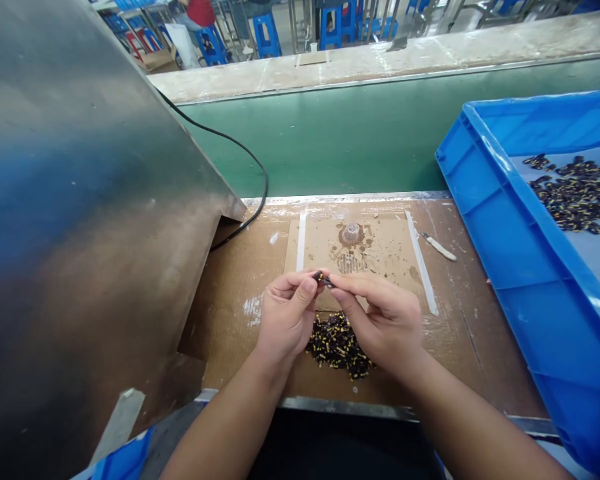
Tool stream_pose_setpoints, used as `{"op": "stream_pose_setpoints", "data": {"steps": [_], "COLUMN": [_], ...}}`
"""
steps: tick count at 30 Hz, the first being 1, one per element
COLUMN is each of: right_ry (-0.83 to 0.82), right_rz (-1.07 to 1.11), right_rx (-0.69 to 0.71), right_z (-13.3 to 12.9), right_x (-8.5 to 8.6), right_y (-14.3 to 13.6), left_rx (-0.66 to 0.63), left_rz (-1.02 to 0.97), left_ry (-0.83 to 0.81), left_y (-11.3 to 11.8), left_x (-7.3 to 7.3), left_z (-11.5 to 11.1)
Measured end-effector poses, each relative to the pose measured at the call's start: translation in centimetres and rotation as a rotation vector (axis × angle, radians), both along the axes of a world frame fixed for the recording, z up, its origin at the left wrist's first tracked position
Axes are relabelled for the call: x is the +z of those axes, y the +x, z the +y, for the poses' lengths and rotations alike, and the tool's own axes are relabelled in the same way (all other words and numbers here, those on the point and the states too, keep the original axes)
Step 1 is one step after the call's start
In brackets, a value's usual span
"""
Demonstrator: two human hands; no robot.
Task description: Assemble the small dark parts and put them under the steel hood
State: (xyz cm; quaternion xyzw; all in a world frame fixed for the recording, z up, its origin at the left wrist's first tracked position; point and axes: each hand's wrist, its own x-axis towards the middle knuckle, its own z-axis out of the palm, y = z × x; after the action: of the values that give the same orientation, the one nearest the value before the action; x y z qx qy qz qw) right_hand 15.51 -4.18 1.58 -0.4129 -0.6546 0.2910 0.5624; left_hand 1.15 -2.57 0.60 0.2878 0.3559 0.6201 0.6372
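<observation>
My left hand pinches a small black part with yellow bits between thumb and forefinger. Against it, my right hand holds another small dark piece in its fingertips. The two pieces meet or nearly touch; their exact kind is too small to make out. Below both hands lies a pile of small black and yellow parts, partly covered by the right hand. Beyond the fingers, a small clear plastic cup stands on a stained cardboard sheet taped down at its sides.
A blue crate on the right holds many black and yellow parts. A white-handled knife lies beside the cardboard. On the left rises a metal housing with a black cable. A green belt runs behind.
</observation>
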Motion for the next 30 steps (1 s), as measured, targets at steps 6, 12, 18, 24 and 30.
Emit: {"op": "stream_pose_setpoints", "data": {"steps": [6,12,18,24,30], "right_ry": [0.025,0.019,0.07,0.081,0.14], "right_rz": [-0.06,-0.046,-0.067,-0.092,-0.143], "right_rx": [0.033,0.052,0.014,-0.023,-0.065], "right_z": [0.3,0.2,0.1,0.2,0.5], "right_x": [0.6,0.6,0.6,0.5,0.6], "right_y": [0.4,0.6,0.5,0.6,0.5], "left_rx": [0.008,-0.033,0.048,0.157,0.106], "left_rz": [0.106,0.073,0.256,0.511,0.422], "left_ry": [0.125,0.139,0.274,0.433,0.329], "left_y": [-0.4,-0.4,-0.4,-0.2,0.1], "left_x": [-0.4,-0.6,-1.2,-0.9,-1.2], "left_z": [0.1,0.1,-0.3,-0.8,-0.6]}}
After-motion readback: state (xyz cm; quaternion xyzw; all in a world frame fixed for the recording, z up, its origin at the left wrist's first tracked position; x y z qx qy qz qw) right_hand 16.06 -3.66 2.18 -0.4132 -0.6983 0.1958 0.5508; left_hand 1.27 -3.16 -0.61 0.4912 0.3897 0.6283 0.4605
